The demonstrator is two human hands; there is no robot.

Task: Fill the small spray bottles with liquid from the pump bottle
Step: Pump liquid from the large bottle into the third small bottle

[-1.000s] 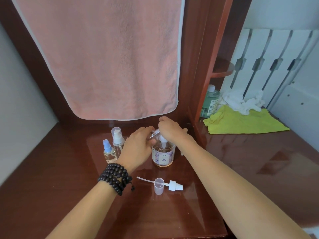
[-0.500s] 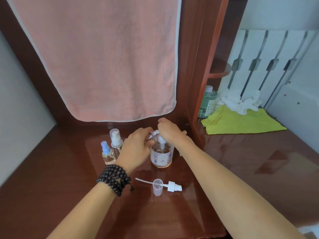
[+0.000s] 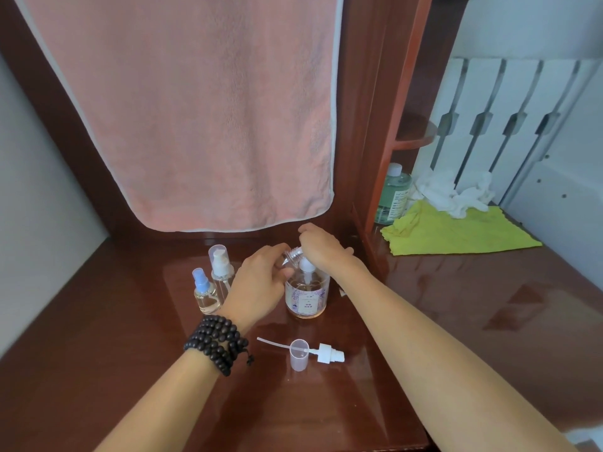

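Near the middle of the glossy dark red wooden desk (image 3: 456,305), round clear glass pump bottle (image 3: 306,296) with a flowered label, upright. Left hand (image 3: 261,282), fingers curled round a small clear open-necked spray bottle (image 3: 291,256), tilted at the pump's white nozzle. Right hand (image 3: 321,246) over the pump head, fingers bent down on it. Just left, two capped small clear spray bottles (image 3: 212,282). Nearer, detached white sprayer with dip tube (image 3: 326,352) beside a translucent cap (image 3: 298,355). Far behind, hanging pink towel (image 3: 202,109).

A pink towel (image 3: 195,109) with a pale edge is seen above the glossy red-brown bench (image 3: 114,370). The pump bottle (image 3: 306,296) is marked by a purple floral label and a white pump; one spray bottle (image 3: 205,293) is capped in blue. A yellow-green cloth (image 3: 456,233) and black bead bracelet (image 3: 217,342) are shown.
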